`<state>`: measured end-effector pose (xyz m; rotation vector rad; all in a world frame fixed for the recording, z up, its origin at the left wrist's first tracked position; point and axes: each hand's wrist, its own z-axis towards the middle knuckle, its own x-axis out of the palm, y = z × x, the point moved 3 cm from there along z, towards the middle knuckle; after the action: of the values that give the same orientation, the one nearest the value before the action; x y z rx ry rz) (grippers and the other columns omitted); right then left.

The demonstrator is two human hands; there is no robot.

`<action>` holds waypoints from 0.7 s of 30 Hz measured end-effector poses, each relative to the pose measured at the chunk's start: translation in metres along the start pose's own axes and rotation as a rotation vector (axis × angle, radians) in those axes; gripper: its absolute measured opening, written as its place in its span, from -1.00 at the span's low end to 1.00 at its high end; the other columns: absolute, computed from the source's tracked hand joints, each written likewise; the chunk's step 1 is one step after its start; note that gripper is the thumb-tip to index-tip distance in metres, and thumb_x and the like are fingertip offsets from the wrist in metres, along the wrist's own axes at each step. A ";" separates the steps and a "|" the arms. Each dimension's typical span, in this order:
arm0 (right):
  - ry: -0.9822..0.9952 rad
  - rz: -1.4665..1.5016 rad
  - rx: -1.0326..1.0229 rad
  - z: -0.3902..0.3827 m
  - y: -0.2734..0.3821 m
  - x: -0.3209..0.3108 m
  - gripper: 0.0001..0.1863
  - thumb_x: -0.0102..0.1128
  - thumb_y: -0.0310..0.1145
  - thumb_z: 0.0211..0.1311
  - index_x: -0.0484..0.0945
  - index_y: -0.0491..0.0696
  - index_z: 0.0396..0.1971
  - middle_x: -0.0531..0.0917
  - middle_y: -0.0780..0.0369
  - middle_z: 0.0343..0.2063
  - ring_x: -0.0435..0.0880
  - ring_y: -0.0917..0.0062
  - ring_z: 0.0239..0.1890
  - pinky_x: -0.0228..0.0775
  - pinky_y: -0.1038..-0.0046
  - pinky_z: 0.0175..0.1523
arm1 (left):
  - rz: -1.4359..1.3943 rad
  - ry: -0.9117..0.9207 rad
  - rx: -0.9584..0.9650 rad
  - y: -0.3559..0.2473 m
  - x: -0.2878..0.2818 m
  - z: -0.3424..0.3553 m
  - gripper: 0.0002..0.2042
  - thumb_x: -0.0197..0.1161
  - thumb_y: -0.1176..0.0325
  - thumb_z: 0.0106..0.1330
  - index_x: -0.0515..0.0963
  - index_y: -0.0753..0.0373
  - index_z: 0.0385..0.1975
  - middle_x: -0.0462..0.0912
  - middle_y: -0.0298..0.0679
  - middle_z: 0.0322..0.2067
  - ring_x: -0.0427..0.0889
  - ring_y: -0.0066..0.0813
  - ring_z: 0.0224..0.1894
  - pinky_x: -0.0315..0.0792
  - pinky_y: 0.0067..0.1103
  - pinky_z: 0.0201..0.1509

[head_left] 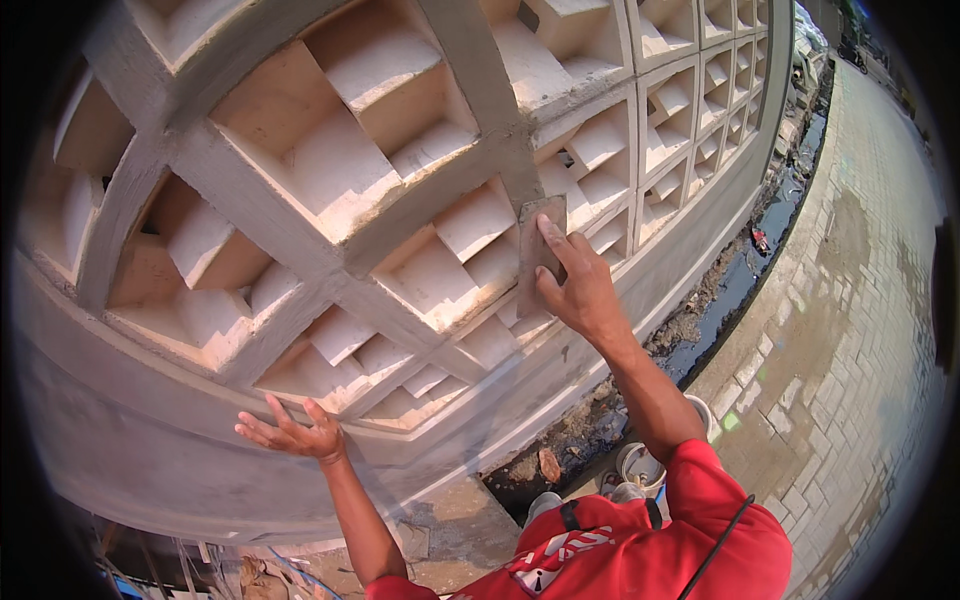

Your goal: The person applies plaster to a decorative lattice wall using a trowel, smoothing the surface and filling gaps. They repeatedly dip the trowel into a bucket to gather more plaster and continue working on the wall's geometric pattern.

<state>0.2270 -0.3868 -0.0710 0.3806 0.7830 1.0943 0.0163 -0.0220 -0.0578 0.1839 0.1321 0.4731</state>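
Note:
In front of me stands a breeze-block wall (340, 255), its pale angled blocks framed by grey cement strips. My right hand (578, 285) presses a flat, grey-brown rectangular plate (541, 208) against a vertical strip between the block openings. The index finger lies straight along the plate's face and the thumb rests lower down. It looks like a plastering float, though its handle, if any, is not visible. Lower left, my left hand (300, 432) is open with fingers spread and palm up, holding nothing. It is in front of the smooth grey band below the blocks.
A ditch with dark water (735, 300) runs along the wall's foot. Beyond it lies a paved road (850, 330) with mud patches. White buckets (640, 463) stand by my right side. Rubble and sticks (190, 565) lie at the lower left.

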 end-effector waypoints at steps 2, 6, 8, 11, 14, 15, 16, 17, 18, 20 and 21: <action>0.042 -0.063 0.019 -0.013 -0.009 0.014 -0.28 0.22 -0.44 0.03 0.33 0.03 0.30 0.41 0.05 -0.34 0.52 0.09 -0.39 0.42 0.16 -0.26 | -0.003 -0.007 0.002 -0.001 0.001 0.000 -0.50 0.06 0.05 0.39 0.43 0.26 0.19 0.02 0.05 0.41 -0.09 0.17 0.45 -0.05 0.05 0.42; 0.216 -0.081 0.052 -0.051 -0.035 0.025 -0.30 0.21 -0.45 0.02 0.36 0.02 0.29 0.42 0.05 -0.35 0.54 0.11 -0.37 0.44 0.18 -0.26 | 0.033 -0.009 -0.022 0.000 -0.001 0.000 -0.51 0.06 0.05 0.38 0.45 0.26 0.18 0.07 0.04 0.40 -0.03 0.13 0.45 -0.02 -0.03 0.43; 0.168 -0.030 -0.008 -0.050 -0.033 0.009 -0.31 0.22 -0.48 -0.01 0.40 -0.01 0.25 0.41 0.06 -0.39 0.51 0.17 -0.40 0.41 0.21 -0.25 | 0.028 0.000 -0.028 0.003 -0.002 -0.004 -0.52 0.06 0.08 0.38 0.45 0.26 0.18 0.07 0.03 0.40 -0.03 0.13 0.45 -0.02 -0.03 0.43; 0.101 -0.018 -0.065 -0.023 -0.010 -0.017 -0.31 0.22 -0.50 -0.04 0.42 -0.02 0.24 0.44 0.07 -0.42 0.51 0.21 -0.41 0.41 0.24 -0.25 | 0.012 -0.005 -0.039 0.002 -0.002 -0.002 -0.53 0.07 0.11 0.36 0.46 0.25 0.17 0.08 0.03 0.40 -0.04 0.13 0.45 -0.02 -0.03 0.43; 0.057 -0.098 -0.158 0.015 0.016 -0.032 -0.28 0.23 -0.46 -0.02 0.37 0.08 0.28 0.45 0.07 -0.35 0.53 0.14 -0.43 0.44 0.18 -0.31 | -0.003 -0.006 -0.041 0.002 -0.004 -0.001 -0.53 0.08 0.13 0.34 0.46 0.25 0.17 0.08 0.03 0.40 -0.05 0.13 0.46 -0.02 -0.04 0.43; 0.074 -0.133 -0.159 0.021 0.015 -0.028 -0.27 0.23 -0.46 -0.02 0.35 0.08 0.28 0.44 0.07 -0.34 0.53 0.14 -0.43 0.44 0.18 -0.31 | -0.009 -0.009 -0.041 0.001 -0.004 0.000 -0.53 0.08 0.13 0.34 0.46 0.25 0.17 0.08 0.02 0.40 -0.05 0.13 0.46 -0.02 -0.04 0.43; 0.091 -0.167 -0.159 0.025 0.013 -0.021 -0.26 0.23 -0.46 -0.02 0.34 0.08 0.29 0.44 0.07 -0.33 0.53 0.14 -0.43 0.45 0.18 -0.31 | -0.009 -0.001 -0.046 0.001 -0.003 0.000 -0.53 0.09 0.13 0.34 0.46 0.24 0.17 0.09 0.03 0.39 -0.06 0.14 0.46 -0.02 -0.02 0.43; 0.109 -0.206 -0.162 0.027 0.010 -0.014 -0.25 0.23 -0.45 -0.01 0.32 0.09 0.30 0.44 0.06 -0.32 0.54 0.13 -0.43 0.46 0.18 -0.31 | -0.011 0.007 -0.055 0.000 -0.001 -0.002 -0.54 0.09 0.13 0.34 0.46 0.23 0.17 0.09 0.04 0.39 -0.06 0.15 0.45 -0.02 -0.01 0.43; 0.090 -0.245 -0.164 0.018 0.000 -0.003 -0.23 0.22 -0.46 0.01 0.29 0.10 0.33 0.43 0.05 -0.30 0.53 0.11 -0.42 0.47 0.17 -0.30 | -0.011 0.018 -0.065 0.000 -0.001 -0.003 -0.55 0.09 0.13 0.35 0.46 0.22 0.16 0.09 0.05 0.38 -0.07 0.16 0.45 -0.02 0.00 0.43; 0.118 -0.227 -0.166 -0.003 -0.016 0.008 -0.24 0.23 -0.48 0.01 0.30 0.10 0.32 0.43 0.06 -0.33 0.53 0.11 -0.38 0.44 0.17 -0.26 | -0.012 0.013 -0.058 0.002 0.000 -0.002 -0.55 0.09 0.13 0.34 0.46 0.21 0.16 0.09 0.05 0.38 -0.06 0.16 0.45 -0.02 0.00 0.43; 0.135 -0.220 -0.165 -0.014 -0.023 0.009 -0.24 0.24 -0.49 0.01 0.31 0.10 0.32 0.43 0.06 -0.34 0.53 0.11 -0.36 0.43 0.18 -0.24 | -0.013 0.014 -0.057 0.002 -0.001 -0.003 -0.55 0.09 0.13 0.34 0.46 0.20 0.16 0.09 0.05 0.38 -0.06 0.16 0.45 -0.03 0.00 0.43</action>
<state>0.2337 -0.3905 -0.0987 0.0788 0.8265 0.9760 0.0141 -0.0197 -0.0606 0.1241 0.1331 0.4642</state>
